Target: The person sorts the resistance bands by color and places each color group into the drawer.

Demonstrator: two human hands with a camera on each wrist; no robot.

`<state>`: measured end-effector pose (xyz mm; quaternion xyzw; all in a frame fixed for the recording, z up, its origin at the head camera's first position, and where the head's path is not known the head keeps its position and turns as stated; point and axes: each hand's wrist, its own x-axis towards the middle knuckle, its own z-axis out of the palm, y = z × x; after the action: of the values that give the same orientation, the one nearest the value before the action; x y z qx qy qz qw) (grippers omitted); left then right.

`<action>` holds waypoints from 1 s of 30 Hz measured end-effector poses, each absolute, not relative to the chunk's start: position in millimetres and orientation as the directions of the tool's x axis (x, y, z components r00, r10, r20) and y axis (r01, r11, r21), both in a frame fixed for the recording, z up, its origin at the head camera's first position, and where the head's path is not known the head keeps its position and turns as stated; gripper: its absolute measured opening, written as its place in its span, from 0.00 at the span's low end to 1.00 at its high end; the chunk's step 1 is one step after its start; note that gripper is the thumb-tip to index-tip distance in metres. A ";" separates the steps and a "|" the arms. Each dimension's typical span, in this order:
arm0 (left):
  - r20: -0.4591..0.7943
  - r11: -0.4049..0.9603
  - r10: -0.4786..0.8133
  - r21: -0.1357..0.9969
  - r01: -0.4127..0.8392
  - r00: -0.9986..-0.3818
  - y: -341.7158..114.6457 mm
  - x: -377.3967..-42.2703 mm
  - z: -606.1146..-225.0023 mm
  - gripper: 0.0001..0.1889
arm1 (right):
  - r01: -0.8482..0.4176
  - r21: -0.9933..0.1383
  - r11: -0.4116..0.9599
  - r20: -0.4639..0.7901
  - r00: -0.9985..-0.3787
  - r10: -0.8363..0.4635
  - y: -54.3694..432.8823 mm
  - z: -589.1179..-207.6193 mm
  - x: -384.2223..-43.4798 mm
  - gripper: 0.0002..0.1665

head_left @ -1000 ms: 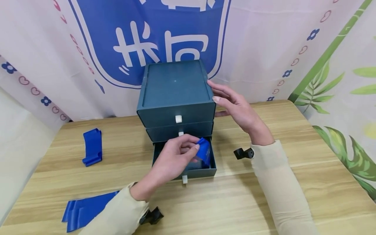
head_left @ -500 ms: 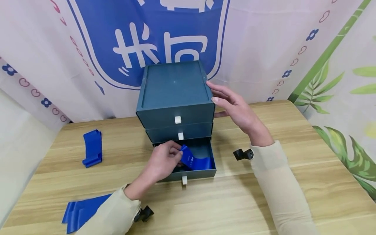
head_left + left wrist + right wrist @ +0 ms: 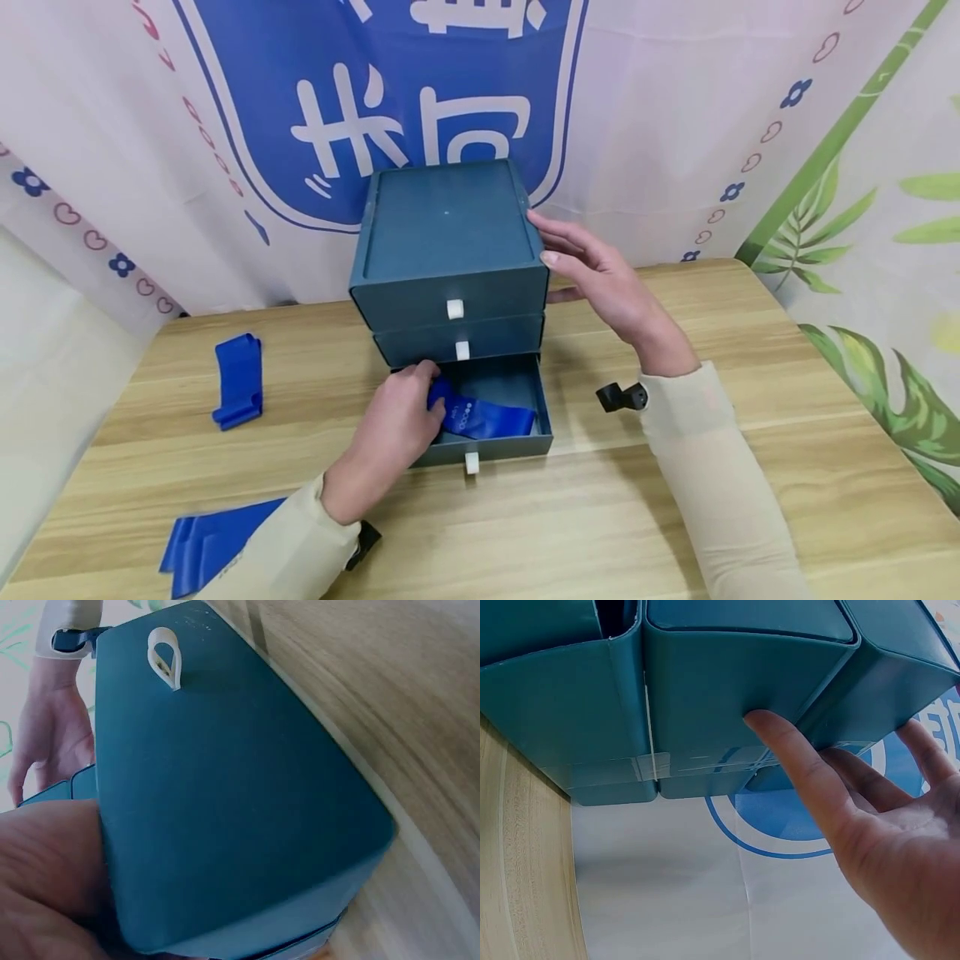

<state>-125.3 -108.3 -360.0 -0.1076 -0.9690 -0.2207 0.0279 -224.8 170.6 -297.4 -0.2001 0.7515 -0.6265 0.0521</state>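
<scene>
A dark teal drawer unit (image 3: 450,225) stands against the back cloth, its bottom drawer (image 3: 506,448) pulled out. In that drawer lies a blue resistance band (image 3: 491,418) with white print, stretched out flat. My left hand (image 3: 390,425) reaches into the drawer's left side and holds the band's left end; its fingertips are partly hidden. The left wrist view shows mostly the drawer front with its white pull tab (image 3: 165,660). My right hand (image 3: 600,279) rests its extended fingers on the unit's right side, as the right wrist view also shows.
Another blue band (image 3: 240,379) lies on the table at the left, its ends curled. More blue band (image 3: 213,542) lies at the front left, partly under my left sleeve. The two upper drawers (image 3: 487,296) are closed. A printed cloth (image 3: 637,125) hangs behind the wooden table (image 3: 585,517).
My left hand has moved left and down within the drawer with the band's end, so the band now lies flatter and spread out. The right hand stays in place on the unit.
</scene>
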 end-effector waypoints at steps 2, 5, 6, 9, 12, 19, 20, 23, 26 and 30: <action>0.156 0.872 0.205 0.419 0.253 -0.966 -109.9 -124.0 -360.5 0.16 | -0.235 -0.962 0.137 0.171 -0.915 -0.365 170.7 -297.7 -224.6 0.31; 0.218 0.843 0.202 0.459 0.283 -0.955 -114.8 -123.3 -359.1 0.14 | -0.238 -0.961 0.140 0.174 -0.915 -0.365 171.0 -298.3 -224.9 0.31; 0.229 0.827 0.196 0.484 0.286 -0.953 -117.3 -123.4 -358.3 0.14 | -0.239 -0.961 0.141 0.174 -0.915 -0.365 171.1 -298.6 -225.0 0.31; 0.215 0.758 0.168 0.596 0.265 -0.962 -127.6 -123.2 -353.8 0.13 | -0.234 -0.962 0.142 0.169 -0.915 -0.366 171.1 -299.6 -224.3 0.31; 0.127 0.655 0.142 0.731 0.190 -0.982 -138.9 -120.2 -344.9 0.11 | -0.233 -0.962 0.144 0.166 -0.915 -0.368 171.2 -300.5 -223.7 0.32; 0.041 0.548 0.089 0.833 0.083 -0.995 -172.9 -108.8 -325.7 0.12 | -0.230 -0.961 0.154 0.162 -0.918 -0.361 173.5 -300.8 -224.0 0.31; 0.048 0.547 0.081 0.833 0.084 -0.996 -180.5 -108.2 -324.2 0.13 | -0.230 -0.961 0.155 0.162 -0.919 -0.359 173.4 -300.6 -224.0 0.31; 0.050 0.566 0.049 0.822 0.069 -0.998 -204.7 -106.6 -321.8 0.13 | -0.230 -0.961 0.153 0.163 -0.919 -0.359 172.5 -300.1 -224.0 0.31; 0.032 0.567 0.015 0.823 0.035 -0.999 -229.2 -103.9 -322.0 0.15 | -0.230 -0.962 0.149 0.163 -0.918 -0.361 171.5 -300.1 -224.4 0.31; 0.021 0.538 -0.035 0.843 -0.001 -0.999 -259.0 -102.2 -324.6 0.14 | -0.229 -0.962 0.146 0.164 -0.918 -0.361 170.8 -299.4 -223.6 0.31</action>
<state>-102.2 -259.0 -324.6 0.0100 -0.8768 -0.4804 0.0177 -223.6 170.8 -299.4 -0.1955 0.7551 -0.6235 0.0528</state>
